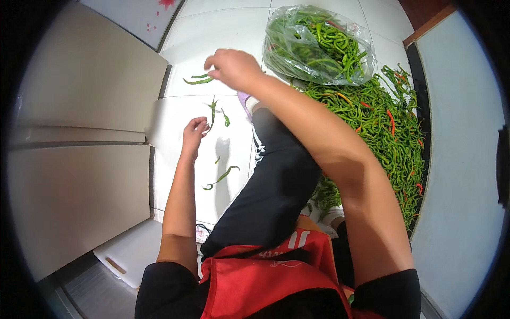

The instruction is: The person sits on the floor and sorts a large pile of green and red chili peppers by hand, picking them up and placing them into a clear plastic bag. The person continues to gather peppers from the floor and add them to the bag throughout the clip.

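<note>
My left hand (194, 136) is low over the white tiled floor, thumb and fingers drawn together. A thin green chili pepper (213, 112) runs up from beside its fingertips; whether they grip its lower end is unclear. Farther forward, my right hand (236, 68) reaches across to the left, slightly blurred, with fingers bent. Two green chili peppers (198, 81) meet its thumb, and their near ends are hidden there, so I cannot tell if they are held. A short green chili (226, 119) and a longer curled one (223, 177) lie on the floor (179, 115).
A clear plastic bag (279, 52) full of green chilies stands ahead on the right. Beside it spreads a large heap of chilies (392, 159), mostly green with some red. Pale cabinet fronts (79, 183) and a white cutting board (135, 243) border the left. A pale panel (462, 159) borders the right.
</note>
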A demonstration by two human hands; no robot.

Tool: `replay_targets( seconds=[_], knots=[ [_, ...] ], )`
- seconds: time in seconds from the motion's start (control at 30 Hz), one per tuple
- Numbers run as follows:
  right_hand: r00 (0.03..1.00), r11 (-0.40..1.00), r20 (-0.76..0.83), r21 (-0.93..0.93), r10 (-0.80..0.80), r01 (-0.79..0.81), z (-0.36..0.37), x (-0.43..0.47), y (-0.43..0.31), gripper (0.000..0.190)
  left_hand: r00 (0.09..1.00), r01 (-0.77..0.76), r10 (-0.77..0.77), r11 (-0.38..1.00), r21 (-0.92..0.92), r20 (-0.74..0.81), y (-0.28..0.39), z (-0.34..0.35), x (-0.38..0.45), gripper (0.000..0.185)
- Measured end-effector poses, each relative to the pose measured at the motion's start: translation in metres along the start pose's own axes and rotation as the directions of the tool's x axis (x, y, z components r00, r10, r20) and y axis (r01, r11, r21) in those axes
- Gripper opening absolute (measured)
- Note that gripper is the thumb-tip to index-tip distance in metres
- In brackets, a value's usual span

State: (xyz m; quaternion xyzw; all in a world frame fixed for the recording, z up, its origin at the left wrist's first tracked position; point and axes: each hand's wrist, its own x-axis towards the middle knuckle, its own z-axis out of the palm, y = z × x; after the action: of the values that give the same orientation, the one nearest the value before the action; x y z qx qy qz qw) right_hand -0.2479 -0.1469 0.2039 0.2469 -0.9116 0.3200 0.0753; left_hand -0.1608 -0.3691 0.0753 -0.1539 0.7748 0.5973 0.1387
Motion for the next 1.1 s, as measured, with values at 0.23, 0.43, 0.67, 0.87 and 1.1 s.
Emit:
replay_targets(
  seconds=[0.23, 0.43, 0.67, 0.87, 1.1],
  knots=[
    [0.989, 0.968, -0.055, -0.201, 0.139, -0.147, -0.127, -0.122, 0.110, 0.018, 0.913, -0.408, 0.377, 0.859, 0.308, 0.159, 0.084, -0.005, 0.033, 0.035],
    [0.647, 0.521, -0.188, -0.450, 0.739, -0.725, -0.266, -0.411, 0.156, 0.022, 0.525, -0.746, 0.444, 0.650, 0.141, 0.726, 0.232, 0.155, 0.000, 0.025],
    [0.277, 0.297, -0.237, 0.056, 0.931, -0.953, -0.209, -0.707, 0.124, 0.022, 0.088, -0.906, 0.012, 0.417, 0.075, 0.996, 0.170, 0.356, -0.075, 0.031],
    [0.195, 0.217, -0.141, 0.164, 0.971, -0.962, -0.099, -0.727, 0.137, 0.023, 0.099, -0.878, 0.071, 0.476, 0.054, 0.993, 0.021, 0.472, -0.127, 0.032],
    [0.252, 0.103, -0.593, -0.273, 0.765, -0.956, -0.047, -0.708, 0.192, 0.019, 0.103, -0.943, 0.240, 0.331, 0.019, 0.965, -0.055, 0.501, -0.212, 0.027]
  ],
)
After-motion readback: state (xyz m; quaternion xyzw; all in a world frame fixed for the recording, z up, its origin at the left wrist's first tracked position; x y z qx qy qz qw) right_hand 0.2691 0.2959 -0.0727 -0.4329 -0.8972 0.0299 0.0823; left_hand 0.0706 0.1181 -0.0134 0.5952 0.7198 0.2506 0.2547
